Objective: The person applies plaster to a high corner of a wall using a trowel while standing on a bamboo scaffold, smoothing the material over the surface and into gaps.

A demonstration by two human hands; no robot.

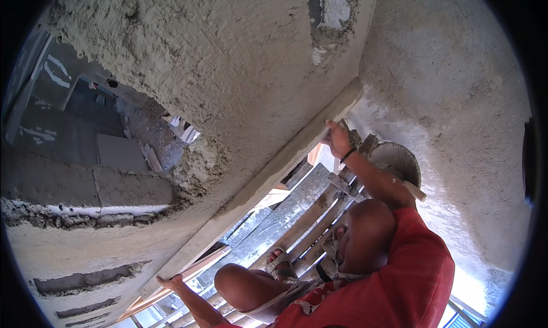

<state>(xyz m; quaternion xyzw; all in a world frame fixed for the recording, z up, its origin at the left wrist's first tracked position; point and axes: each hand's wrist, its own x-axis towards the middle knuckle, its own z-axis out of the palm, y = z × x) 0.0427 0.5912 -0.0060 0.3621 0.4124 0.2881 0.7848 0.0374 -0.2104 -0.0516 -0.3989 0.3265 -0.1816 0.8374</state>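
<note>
A long, pale straightedge board (308, 135) runs slantwise along the rough grey mortar wall (245, 82), its face pressed to or very close to the surface. My right hand (338, 138), with a dark band at the wrist, grips the board near its upper end. Down near the lower end, my left hand (171, 282) holds the same board, thumb and fingers around its edge. Partly behind my right forearm is a round, mortar-smeared pan (399, 157), with a light handle (415, 190) of some tool beside it.
I squat on wooden planks (311, 222) with gaps between them. At the left, a ragged opening (131, 122) in the wall shows a room with rubble. Slots (85, 279) are cut in the lower wall. Another plastered wall (456, 82) stands at the right.
</note>
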